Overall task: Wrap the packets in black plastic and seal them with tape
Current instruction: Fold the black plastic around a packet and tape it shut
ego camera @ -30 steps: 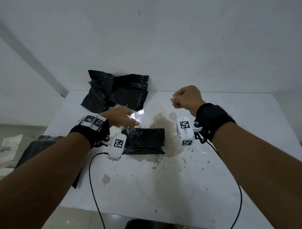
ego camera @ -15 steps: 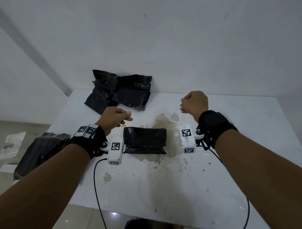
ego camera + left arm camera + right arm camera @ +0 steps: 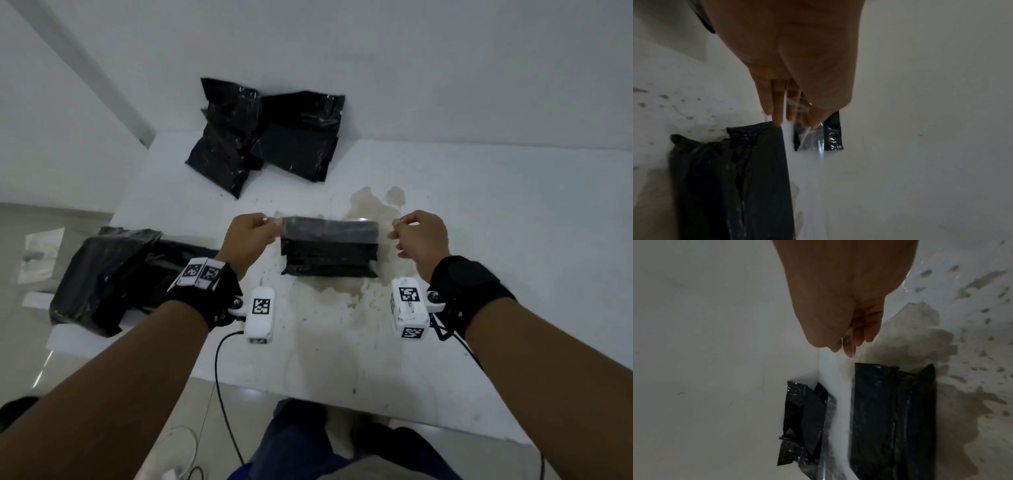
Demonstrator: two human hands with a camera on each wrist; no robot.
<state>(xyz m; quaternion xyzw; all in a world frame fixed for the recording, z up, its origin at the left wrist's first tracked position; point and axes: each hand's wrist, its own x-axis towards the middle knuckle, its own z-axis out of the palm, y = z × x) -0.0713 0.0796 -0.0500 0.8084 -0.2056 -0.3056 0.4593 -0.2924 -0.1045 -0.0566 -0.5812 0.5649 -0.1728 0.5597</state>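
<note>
wrapped packet point(image 3: 329, 251) lies on the stained table point(image 3: 479, 212) btw both hands, long axis left-right. left hand point(image 3: 248, 236) & right hand point(image 3: 421, 236) each pinch one end of the clear tape strip point(image 3: 330, 226), stretched parallel just above the packet's far edge; next move likely straight down.

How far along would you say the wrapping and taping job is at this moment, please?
Done, apparently: wrapped black bundles lie stacked at the table's far edge. In hand: the left hand and right hand each pinch an end of a clear tape strip stretched above the wrapped packet, not yet pressed down. Left: sealing this packet; the black plastic at the left suggests more wrapping may follow.
</note>
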